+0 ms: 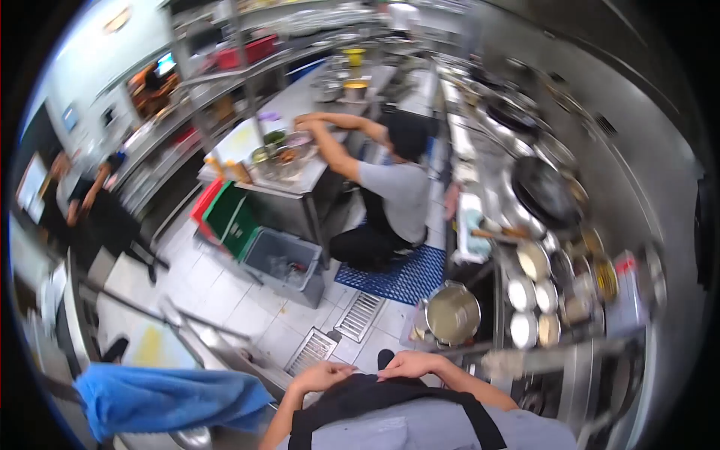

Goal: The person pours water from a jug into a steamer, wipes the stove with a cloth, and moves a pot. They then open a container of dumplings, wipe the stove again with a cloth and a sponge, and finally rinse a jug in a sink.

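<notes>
A black apron (367,394) is worn over my grey shirt, its straps running down both sides. At its upper front edge my left hand (324,375) is closed, the fingertips pinched against the dark cloth. My right hand (409,365) is close by on the right, thumb and fingers gathered on the same apron. The cloth between the fingertips is small and partly hidden. To the left of my left arm hangs a blue towel (172,397).
A co-worker (394,187) crouches on a blue mat (397,274) at a steel counter. A grey bin (281,262) with raised lids stands nearby. Ahead right is a large pot (452,313); woks (547,191) line the right. Another person (97,202) stands far left.
</notes>
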